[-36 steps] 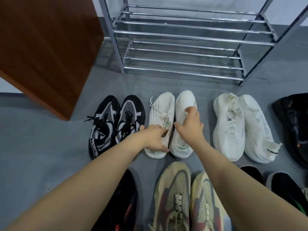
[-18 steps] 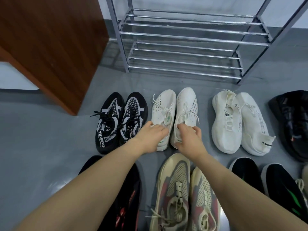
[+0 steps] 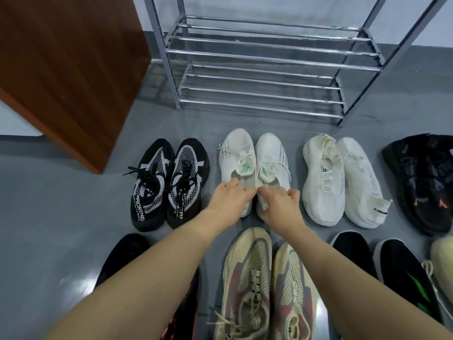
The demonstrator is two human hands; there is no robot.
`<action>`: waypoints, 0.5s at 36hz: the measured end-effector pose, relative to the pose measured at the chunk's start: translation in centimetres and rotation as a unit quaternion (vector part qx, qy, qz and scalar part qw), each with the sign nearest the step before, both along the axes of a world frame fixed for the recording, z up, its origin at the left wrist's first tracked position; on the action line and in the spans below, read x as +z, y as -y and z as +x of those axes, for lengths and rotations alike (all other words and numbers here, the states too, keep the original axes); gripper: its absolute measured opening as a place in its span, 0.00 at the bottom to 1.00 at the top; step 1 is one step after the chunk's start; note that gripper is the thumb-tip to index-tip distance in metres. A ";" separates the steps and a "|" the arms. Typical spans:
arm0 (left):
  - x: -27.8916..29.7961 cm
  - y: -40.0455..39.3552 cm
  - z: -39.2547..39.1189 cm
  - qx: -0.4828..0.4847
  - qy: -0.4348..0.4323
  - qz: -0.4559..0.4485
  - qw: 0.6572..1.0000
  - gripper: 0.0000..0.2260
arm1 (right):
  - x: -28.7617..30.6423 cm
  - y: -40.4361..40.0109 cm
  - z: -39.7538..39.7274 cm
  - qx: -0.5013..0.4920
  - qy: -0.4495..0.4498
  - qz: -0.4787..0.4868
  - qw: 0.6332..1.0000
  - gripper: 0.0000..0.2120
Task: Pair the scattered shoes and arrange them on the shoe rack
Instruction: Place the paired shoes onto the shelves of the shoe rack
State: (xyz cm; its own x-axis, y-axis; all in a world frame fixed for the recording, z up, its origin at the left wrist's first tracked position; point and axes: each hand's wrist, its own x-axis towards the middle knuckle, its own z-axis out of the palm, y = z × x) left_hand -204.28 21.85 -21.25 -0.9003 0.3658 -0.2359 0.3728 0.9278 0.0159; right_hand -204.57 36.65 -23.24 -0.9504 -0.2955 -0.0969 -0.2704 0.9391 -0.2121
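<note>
Two hands, your left hand (image 3: pixel 228 198) and right hand (image 3: pixel 280 202), curl their fingers over the heels of the white laced pair (image 3: pixel 253 163), which sits on the grey floor (image 3: pixel 61 217) before the shoe rack (image 3: pixel 264 69).

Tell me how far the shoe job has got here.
Pairing looks done: the black mesh pair, cream pair and others sit side by side on the floor. In hand: left hand and right hand at the white pair's heels. Left: the shoe rack holds nothing.

Brown wooden cabinet (image 3: pixel 68 69) at left, grey floor (image 3: pixel 49 229), pale wall (image 3: pixel 269 8)
</note>
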 end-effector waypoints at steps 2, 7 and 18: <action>-0.3 -0.4 0.2 0.015 -0.003 0.002 1.000 0.24 | 0.0 0.1 -0.1 -0.001 0.005 0.002 1.000 0.16; -0.2 0.4 0.6 0.014 -0.008 0.011 1.000 0.23 | -0.3 0.3 0.0 0.002 0.006 0.008 1.000 0.19; 0.8 1.5 -0.5 -0.043 -0.011 0.030 0.999 0.20 | 0.7 1.6 -1.8 -0.080 -0.040 -0.042 0.995 0.16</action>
State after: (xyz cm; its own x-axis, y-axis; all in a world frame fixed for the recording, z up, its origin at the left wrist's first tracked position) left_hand -204.80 20.38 -20.46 -0.8698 0.4548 -0.1912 0.4518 0.8900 0.0617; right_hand -206.41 35.01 -22.50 -0.9897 -0.1434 -0.0013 -0.1375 0.9514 -0.2757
